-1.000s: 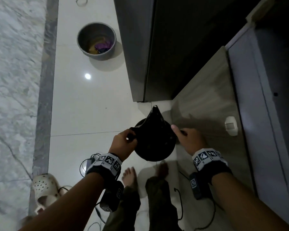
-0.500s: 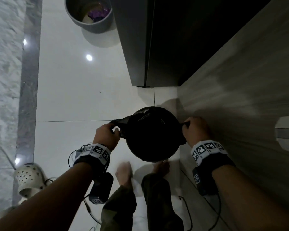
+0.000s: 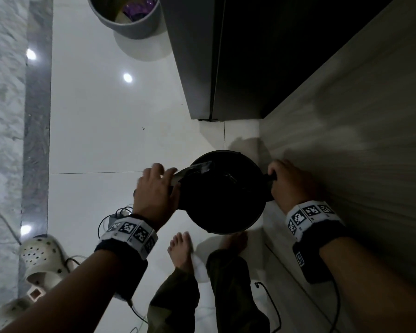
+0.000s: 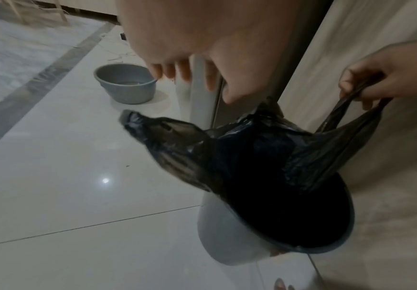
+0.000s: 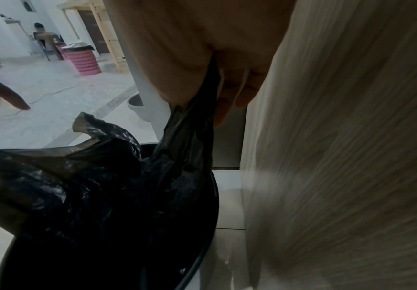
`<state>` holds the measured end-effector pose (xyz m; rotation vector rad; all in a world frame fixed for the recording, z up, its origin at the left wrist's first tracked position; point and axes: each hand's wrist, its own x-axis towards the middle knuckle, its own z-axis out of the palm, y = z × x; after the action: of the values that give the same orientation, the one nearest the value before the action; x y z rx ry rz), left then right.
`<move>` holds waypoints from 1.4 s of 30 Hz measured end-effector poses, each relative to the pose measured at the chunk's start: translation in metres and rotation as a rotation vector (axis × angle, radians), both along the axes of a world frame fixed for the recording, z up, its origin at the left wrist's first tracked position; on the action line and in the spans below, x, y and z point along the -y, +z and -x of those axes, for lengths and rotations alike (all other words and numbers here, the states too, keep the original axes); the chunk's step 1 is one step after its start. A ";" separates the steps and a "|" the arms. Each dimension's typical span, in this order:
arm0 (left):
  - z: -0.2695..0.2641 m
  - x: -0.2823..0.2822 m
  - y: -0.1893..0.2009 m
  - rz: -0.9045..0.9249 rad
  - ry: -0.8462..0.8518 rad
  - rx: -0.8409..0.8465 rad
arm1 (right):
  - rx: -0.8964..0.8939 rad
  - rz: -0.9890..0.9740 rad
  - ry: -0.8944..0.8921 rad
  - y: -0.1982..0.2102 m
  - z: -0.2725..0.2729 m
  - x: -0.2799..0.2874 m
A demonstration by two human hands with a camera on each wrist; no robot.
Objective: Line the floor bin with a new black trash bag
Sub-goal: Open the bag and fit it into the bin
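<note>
The black trash bag (image 3: 223, 188) sits inside the round floor bin (image 3: 226, 228), against a wood-grain panel. My right hand (image 3: 286, 179) grips the bag's right handle and holds it taut above the rim; the right wrist view shows the plastic (image 5: 197, 121) running out of that fist (image 5: 214, 68). My left hand (image 3: 156, 186) hovers beside the bin's left edge with fingers spread, holding nothing. In the left wrist view the bag's left handle (image 4: 147, 125) sticks out loose below my open left hand (image 4: 190, 58), over the pale bin wall (image 4: 224, 231).
A grey basin (image 3: 130, 22) with scraps stands farther along the white tile floor. A dark cabinet (image 3: 226, 56) and the wood-grain panel (image 3: 346, 116) close off the right. My bare feet (image 3: 180, 251) are just before the bin. A sandal (image 3: 41, 255) and cables lie at left.
My left hand has let go of the bag's left handle and opened. The bag now sits lower and wider in the bin, and the right hand keeps its grip.
</note>
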<state>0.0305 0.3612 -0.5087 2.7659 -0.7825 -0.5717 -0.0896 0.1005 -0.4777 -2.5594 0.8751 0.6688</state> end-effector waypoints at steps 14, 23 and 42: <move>-0.002 0.010 -0.068 -0.001 0.302 -0.415 | 0.093 0.075 0.016 -0.034 0.009 -0.007; 0.001 0.011 -0.076 0.061 0.335 -0.386 | -0.079 -0.235 0.171 -0.071 0.020 -0.018; -0.016 0.009 -0.073 -0.148 0.148 -0.297 | -0.003 -0.200 -0.021 -0.088 0.006 0.007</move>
<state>0.0462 0.3523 -0.5816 2.7434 -0.4833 -1.0162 -0.0955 0.0932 -0.5659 -2.3693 0.7918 0.7164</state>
